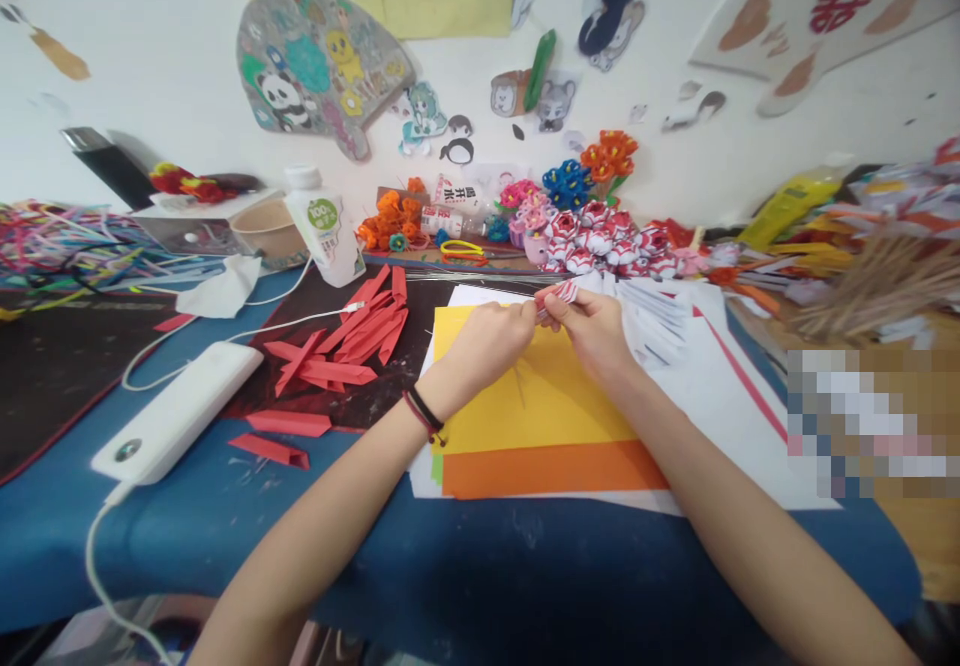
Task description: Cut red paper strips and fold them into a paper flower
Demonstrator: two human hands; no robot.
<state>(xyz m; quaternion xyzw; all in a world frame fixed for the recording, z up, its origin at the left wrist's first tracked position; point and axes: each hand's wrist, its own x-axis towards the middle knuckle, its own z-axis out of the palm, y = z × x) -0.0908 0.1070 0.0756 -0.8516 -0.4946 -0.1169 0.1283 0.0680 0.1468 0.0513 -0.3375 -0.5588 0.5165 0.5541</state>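
Note:
Both my hands meet above a yellow paper sheet [570, 396]. My right hand [596, 326] is closed, pinching a small red-and-white striped paper flower [564, 293] between thumb and fingers. Pressed up against it from the left is my left hand [499, 334], its fingers curled shut. A thin wire [520, 384] hangs down beneath the left fist; its upper end is hidden by the fingers. Under the yellow sheet lie orange paper [547, 469] and white paper [750, 446]. White paper strips [652, 321] lie just right of my right hand.
Folded red paper pieces [367, 321] are heaped at left on a dark mat. A white power bank [180, 411] with cables lies nearby. Behind stand a white bottle [326, 231], finished red-and-white flowers [600, 236] and a yellow bottle [795, 201]. Brown sticks [885, 286] lie far right.

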